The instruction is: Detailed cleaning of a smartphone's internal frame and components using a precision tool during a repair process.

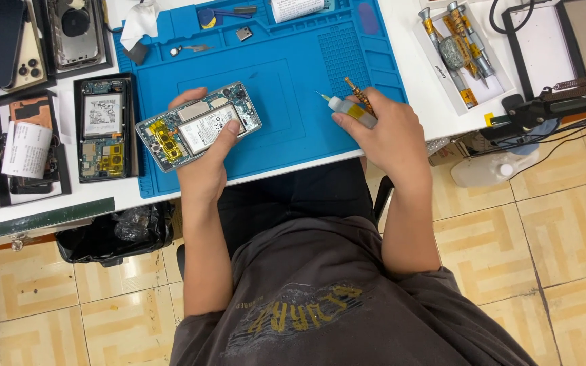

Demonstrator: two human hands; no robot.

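My left hand (203,166) grips an opened phone (198,127) with its back cover off, showing the battery and yellow flex parts; it is held just above the blue work mat (286,74). My right hand (384,132) holds a small squeeze tube with a thin nozzle (348,108) together with a brass-handled screwdriver (359,95), to the right of the phone and apart from it.
Another opened phone (105,127) lies in a black tray left of the mat. More phones and back covers (72,30) sit at top left. A white tray of screwdrivers (459,51) is at top right. A black bin bag (113,234) hangs under the table edge.
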